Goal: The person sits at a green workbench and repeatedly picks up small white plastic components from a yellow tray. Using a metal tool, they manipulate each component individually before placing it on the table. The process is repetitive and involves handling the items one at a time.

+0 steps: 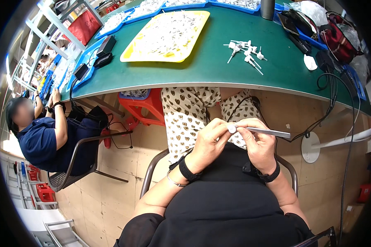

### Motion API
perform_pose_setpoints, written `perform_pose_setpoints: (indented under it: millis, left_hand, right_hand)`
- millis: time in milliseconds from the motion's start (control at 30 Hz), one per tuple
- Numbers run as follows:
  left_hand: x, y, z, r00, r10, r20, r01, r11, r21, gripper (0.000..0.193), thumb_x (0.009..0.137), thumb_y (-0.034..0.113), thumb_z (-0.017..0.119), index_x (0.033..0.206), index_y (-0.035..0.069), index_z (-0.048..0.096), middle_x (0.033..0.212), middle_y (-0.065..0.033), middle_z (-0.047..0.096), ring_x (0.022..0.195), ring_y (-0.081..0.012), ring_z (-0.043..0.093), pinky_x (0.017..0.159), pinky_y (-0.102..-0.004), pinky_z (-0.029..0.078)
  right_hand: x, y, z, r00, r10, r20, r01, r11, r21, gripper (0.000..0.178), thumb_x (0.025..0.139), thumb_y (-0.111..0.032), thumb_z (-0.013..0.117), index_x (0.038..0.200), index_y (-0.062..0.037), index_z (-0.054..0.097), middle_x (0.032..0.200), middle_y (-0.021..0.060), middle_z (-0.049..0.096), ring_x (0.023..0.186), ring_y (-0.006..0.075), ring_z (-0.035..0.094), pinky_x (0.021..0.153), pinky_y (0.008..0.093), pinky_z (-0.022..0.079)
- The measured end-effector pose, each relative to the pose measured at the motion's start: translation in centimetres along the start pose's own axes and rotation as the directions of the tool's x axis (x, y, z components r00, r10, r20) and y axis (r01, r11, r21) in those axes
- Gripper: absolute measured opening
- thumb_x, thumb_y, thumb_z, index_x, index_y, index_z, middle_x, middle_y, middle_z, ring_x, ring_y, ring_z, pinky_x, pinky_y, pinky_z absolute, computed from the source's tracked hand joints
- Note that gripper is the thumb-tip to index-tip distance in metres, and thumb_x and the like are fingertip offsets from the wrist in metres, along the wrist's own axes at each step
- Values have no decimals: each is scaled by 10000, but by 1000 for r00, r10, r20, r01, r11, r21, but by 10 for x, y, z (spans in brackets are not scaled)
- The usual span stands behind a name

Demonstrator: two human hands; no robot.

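Above my lap, in front of the table edge, my two hands meet. Between the fingertips of my left hand (210, 144) is a small white round-ended plastic piece (232, 129). My right hand (259, 144) grips a flat grey metal tool (272, 132) whose long end points to the right; its other end is hidden by my fingers, close to the white piece. On the green table (218, 31) lies a small heap of white plastic pump-like parts with thin stems (249, 51). Left of it stands a yellow tray (152, 59) full of similar white pieces.
Blue trays (185, 5) of white parts line the far edge. At the right are bags (340, 39), hanging black cables (332, 92) and a white scrap (310, 63). A red stool (146, 108) stands under the table. A co-worker (45, 136) sits at the left.
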State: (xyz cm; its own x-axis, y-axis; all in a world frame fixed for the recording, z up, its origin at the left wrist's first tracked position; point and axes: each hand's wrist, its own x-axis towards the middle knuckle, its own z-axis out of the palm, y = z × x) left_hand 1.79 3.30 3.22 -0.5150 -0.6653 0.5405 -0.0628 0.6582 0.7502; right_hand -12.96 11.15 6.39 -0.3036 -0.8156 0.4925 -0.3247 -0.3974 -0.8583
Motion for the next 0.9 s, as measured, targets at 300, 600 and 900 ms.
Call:
perform_pose_setpoints:
  millis: [300, 600, 900]
  left_hand:
    - [0, 0, 1, 1000, -6, -1, 6, 1000, -6, 155, 882, 17, 733, 1032, 55, 722, 853, -97, 638, 731, -262, 661, 635, -340, 526]
    - [0, 1, 0, 1000, -20, 12, 20, 1000, 5, 159, 878, 4, 732, 1030, 47, 718, 841, -93, 633, 731, -252, 645, 639, -336, 513]
    - [-2, -5, 3, 1000, 10, 6, -10, 1000, 7, 183, 870, 11, 736, 1045, 61, 721, 813, -94, 593, 687, -255, 621, 605, -345, 498]
  right_hand:
    - [-2, 2, 1, 999, 47, -15, -47, 999, 17, 63, 933, -1, 693, 989, 17, 718, 900, 85, 715, 738, 136, 662, 650, 258, 522]
    - [-2, 3, 1, 998, 64, -18, -63, 997, 47, 54, 948, -6, 682, 984, 23, 710, 884, 66, 693, 699, 108, 623, 615, 245, 494]
    - [-2, 1, 0, 997, 76, -14, -76, 997, 17, 41, 947, 1, 670, 953, 23, 705, 831, 66, 682, 668, 114, 619, 585, 255, 481]
